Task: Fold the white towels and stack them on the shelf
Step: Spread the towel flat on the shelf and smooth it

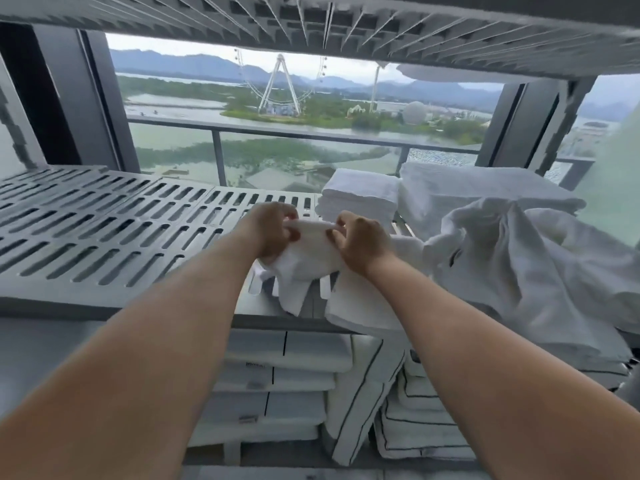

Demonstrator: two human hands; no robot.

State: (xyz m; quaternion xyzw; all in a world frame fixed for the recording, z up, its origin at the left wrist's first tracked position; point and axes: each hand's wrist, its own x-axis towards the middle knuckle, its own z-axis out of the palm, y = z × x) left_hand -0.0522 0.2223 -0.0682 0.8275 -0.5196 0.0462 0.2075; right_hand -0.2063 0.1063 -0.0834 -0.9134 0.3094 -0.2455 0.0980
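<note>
A small white towel hangs bunched between both hands above the front of the grey slotted shelf. My left hand pinches its upper left edge, and my right hand pinches the upper right edge. Its lower end droops over the shelf's front edge. A neat stack of folded white towels stands on the shelf just behind my right hand. A loose heap of unfolded white towels lies to the right of the hands.
Another folded white pile sits behind the heap. The shelf below holds stacks of folded white linens with dark stripes. An upper shelf hangs overhead. A window with a railing lies behind.
</note>
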